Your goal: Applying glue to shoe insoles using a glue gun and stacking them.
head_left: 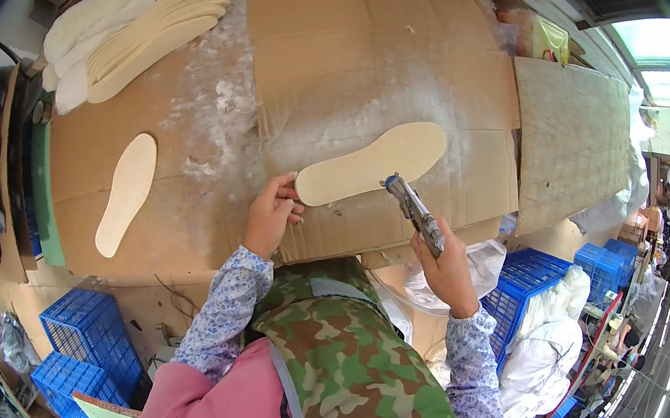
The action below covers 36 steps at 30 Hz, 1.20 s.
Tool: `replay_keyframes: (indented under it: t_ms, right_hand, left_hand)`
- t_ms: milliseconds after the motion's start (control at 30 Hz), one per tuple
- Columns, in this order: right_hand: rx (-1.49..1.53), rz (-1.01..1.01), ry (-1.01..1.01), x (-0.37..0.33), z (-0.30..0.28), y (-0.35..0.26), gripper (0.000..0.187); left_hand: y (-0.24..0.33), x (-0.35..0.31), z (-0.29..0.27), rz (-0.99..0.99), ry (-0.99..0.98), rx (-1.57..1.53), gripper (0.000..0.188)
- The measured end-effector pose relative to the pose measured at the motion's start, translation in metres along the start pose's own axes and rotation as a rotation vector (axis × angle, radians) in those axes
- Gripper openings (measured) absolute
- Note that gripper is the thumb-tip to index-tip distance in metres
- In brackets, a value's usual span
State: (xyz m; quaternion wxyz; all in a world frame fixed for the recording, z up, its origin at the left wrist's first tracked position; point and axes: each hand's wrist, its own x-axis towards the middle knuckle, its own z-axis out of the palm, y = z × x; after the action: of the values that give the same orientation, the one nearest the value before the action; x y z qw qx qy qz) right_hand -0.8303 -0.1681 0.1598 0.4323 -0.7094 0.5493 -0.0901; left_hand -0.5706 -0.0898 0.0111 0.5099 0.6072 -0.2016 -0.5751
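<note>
A cream shoe insole (375, 162) lies slantwise on a cardboard sheet (331, 48) in front of me, its narrow heel end towards my left. My left hand (271, 211) is at that heel end, fingers curled and gripping its edge. In my right hand (444, 266) is a metal spray gun (413, 207), my fingers wrapped round its handle. The blue-ringed nozzle points at the insole's near edge, close to its middle. Farther left, a second cream insole (127, 194) lies by itself on the brown tabletop.
A stack of cream insoles (150, 37) and white ones sits at the far left. Whitish fuzzy residue covers parts of the table. Blue plastic crates (94, 338) stand low on the left, with another blue crate (523, 289) and white bags (544, 355) on the right.
</note>
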Motion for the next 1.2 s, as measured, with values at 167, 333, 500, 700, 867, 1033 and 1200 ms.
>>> replay_keyframes:
  t_ms: [167,333,500,700,867,1033,1200]
  right_hand:
    - [-0.017,-0.028,0.021,0.008,-0.011,0.006,0.023]
    - [-0.031,-0.052,0.039,0.016,-0.021,0.013,0.023]
    - [-0.071,-0.024,0.048,0.026,-0.034,0.016,0.023]
    - [-0.079,-0.005,0.088,0.037,-0.047,0.027,0.023]
    - [-0.047,-0.029,0.17,0.044,-0.054,0.036,0.021]
    - [-0.08,-0.051,0.223,0.047,-0.059,0.048,0.022]
    - [-0.069,-0.071,0.289,0.04,-0.054,0.056,0.021]
  left_hand:
    - [-0.002,0.0,-0.001,0.001,0.011,0.021,0.04]
    - [-0.003,0.0,0.0,-0.014,0.03,0.024,0.04]
    - [0.005,-0.002,0.005,-0.002,0.047,0.047,0.04]
    - [0.004,-0.003,0.006,-0.013,0.072,0.031,0.039]
    - [0.002,-0.003,0.006,-0.009,0.073,0.029,0.039]
    - [0.005,-0.003,0.007,-0.017,0.075,0.057,0.039]
    - [0.005,-0.003,0.006,-0.012,0.062,0.038,0.038]
